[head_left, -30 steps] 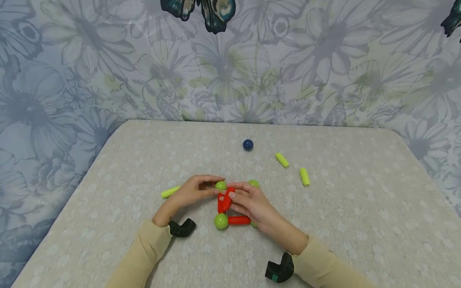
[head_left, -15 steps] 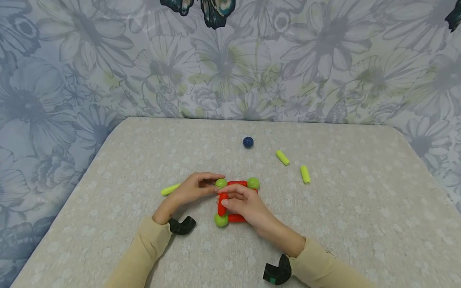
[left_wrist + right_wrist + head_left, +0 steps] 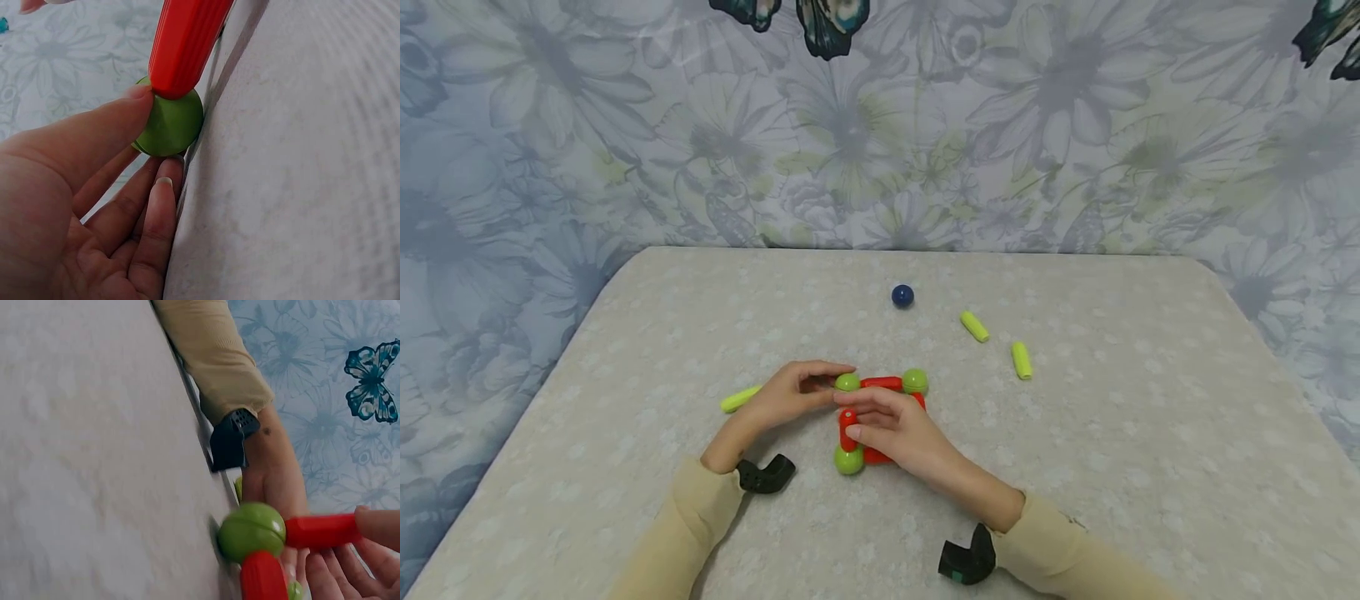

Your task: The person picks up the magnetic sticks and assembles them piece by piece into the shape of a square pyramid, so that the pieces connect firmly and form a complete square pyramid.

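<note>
A square frame of red rods and green balls lies on the table. My left hand pinches its far-left green ball between thumb and fingers; a red rod meets that ball in the left wrist view. My right hand reaches over the frame and holds a red rod by its upper end. That rod rises from the near-left green ball, which also bears another red rod. The far-right green ball shows; the near-right corner is hidden by my right hand.
One yellow-green rod lies left of my left hand. Two more, a yellow-green rod and a yellow-green rod, lie at the right. A dark blue ball sits towards the back of the cloth-covered table.
My right hand has brought the red rod left and down, and it now stands on the near-left ball. The left hand keeps its hold. The head view has shifted slightly.
</note>
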Action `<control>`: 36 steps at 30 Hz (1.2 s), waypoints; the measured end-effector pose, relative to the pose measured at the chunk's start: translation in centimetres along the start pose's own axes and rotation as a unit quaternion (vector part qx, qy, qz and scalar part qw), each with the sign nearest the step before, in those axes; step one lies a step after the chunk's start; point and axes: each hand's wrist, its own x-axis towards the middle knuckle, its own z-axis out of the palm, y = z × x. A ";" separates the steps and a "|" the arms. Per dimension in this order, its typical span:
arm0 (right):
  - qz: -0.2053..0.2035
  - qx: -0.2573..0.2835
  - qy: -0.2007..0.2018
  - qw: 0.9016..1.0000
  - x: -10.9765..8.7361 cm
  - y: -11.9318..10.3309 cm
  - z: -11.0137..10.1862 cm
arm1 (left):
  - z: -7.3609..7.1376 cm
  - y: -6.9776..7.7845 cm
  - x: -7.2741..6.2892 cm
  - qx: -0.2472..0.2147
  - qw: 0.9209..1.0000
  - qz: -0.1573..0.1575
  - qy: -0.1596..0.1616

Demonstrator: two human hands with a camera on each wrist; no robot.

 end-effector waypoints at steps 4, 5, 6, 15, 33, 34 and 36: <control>-0.036 -0.052 0.005 0.998 -0.1 -0.4 -2.1 | -0.1 0.0 -0.2 0.004 1.000 -0.007 0.003; -0.046 -0.069 0.021 0.996 -0.2 -0.6 -3.0 | -0.1 0.0 -0.1 0.006 1.000 -0.008 0.003; -0.056 -0.086 0.041 0.994 -0.4 -0.7 -4.1 | -0.1 0.0 0.0 0.007 1.000 -0.009 0.002; -0.056 -0.306 0.284 0.907 -3.3 -1.0 -14.4 | -0.1 0.2 -0.2 0.010 1.000 -0.023 0.006; 0.085 -0.434 0.196 0.875 -3.8 0.6 -18.3 | 0.1 0.9 -0.2 0.013 0.999 -0.037 0.009; 0.084 -0.433 0.190 0.877 -3.7 0.6 -18.1 | 0.1 0.9 -0.3 0.011 0.999 -0.035 0.009; 0.082 -0.434 0.178 0.879 -3.6 0.6 -17.8 | 0.1 1.4 -0.3 0.011 0.999 -0.035 0.008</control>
